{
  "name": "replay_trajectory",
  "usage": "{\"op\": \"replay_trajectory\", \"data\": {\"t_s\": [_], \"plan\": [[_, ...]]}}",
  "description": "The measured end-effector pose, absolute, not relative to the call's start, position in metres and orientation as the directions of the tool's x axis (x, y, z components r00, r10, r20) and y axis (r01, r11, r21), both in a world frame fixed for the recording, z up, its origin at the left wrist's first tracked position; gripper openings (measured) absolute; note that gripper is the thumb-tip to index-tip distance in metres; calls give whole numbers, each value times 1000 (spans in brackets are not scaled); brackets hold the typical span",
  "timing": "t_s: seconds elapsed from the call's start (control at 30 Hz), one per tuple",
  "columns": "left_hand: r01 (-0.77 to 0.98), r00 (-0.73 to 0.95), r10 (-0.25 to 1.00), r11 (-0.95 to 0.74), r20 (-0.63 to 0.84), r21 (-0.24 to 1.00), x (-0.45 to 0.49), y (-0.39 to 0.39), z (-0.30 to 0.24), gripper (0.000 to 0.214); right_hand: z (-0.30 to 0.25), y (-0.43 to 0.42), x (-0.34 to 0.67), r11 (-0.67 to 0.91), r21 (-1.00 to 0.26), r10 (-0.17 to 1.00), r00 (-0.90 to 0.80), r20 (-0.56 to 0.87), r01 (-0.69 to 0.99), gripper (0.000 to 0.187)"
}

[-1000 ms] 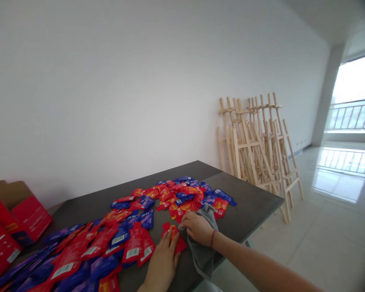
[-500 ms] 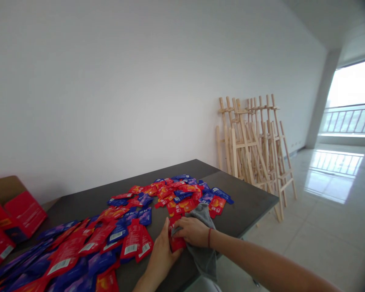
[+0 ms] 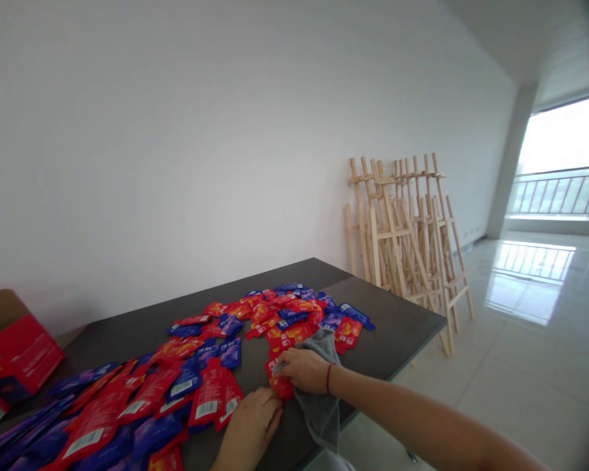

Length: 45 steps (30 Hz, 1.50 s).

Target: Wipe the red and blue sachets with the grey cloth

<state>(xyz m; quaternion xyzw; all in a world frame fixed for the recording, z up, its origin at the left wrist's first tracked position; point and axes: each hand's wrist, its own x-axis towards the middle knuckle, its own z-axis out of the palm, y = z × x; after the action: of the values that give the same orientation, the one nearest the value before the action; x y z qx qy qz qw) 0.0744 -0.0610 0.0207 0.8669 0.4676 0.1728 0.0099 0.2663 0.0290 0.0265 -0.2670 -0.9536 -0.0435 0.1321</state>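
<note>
On the dark table [image 3: 368, 356], a red pouch [image 3: 273, 376] with a printed front lies flat in front of me. My right hand [image 3: 302, 371] grips a grey cloth [image 3: 319, 412] and presses it onto this pouch. The cloth hangs down over the table's near edge. My left hand [image 3: 255, 418] is closed at the pouch's lower left edge, its fingers curled and their tips partly hidden. Just beyond my right hand lies a spread of red and blue pouches [image 3: 294, 317].
To the left, more red and blue pouches [image 3: 103, 412] lie in an overlapping heap. An opened red cardboard box [image 3: 29, 350] stands at the far left. Wooden easels [image 3: 397, 229] lean together against the white wall beyond the table's right side.
My left hand has moved down from the pouch's left side to its lower edge, and its fingers have curled. The right hand keeps the cloth on the pouch. The view has shifted slightly.
</note>
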Motion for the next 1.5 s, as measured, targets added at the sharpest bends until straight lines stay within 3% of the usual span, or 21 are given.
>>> {"op": "replay_trajectory", "data": {"t_s": [0.1,0.23,0.3,0.67,0.87,1.07,1.23,1.4,1.5], "plan": [[823,528,811,-562,253,83,79,-65,22,26,32,28,268,887,47,437,-868,235,459,29],[847,521,829,-532,203,3,85,-66,21,29,33,24,269,953,101,263,-947,184,284,28],[850,520,834,-526,187,-16,86,-66,22,30,31,24,268,957,115,243,-953,179,266,27],[862,501,847,-507,178,-17,89,-70,20,27,24,61,238,834,126,498,-830,250,538,25],[851,502,821,-525,271,11,85,-64,17,39,21,46,247,848,130,475,-847,241,513,24],[773,578,759,-627,300,96,87,-63,17,30,22,27,263,890,107,412,-882,230,444,26],[783,538,798,-593,273,190,88,-68,21,34,21,40,254,839,40,518,-819,247,543,26],[806,502,825,-555,261,205,88,-68,22,45,17,44,245,791,11,584,-760,284,612,19],[825,484,841,-531,240,196,88,-67,22,40,16,38,251,771,20,606,-743,284,637,20]]}}
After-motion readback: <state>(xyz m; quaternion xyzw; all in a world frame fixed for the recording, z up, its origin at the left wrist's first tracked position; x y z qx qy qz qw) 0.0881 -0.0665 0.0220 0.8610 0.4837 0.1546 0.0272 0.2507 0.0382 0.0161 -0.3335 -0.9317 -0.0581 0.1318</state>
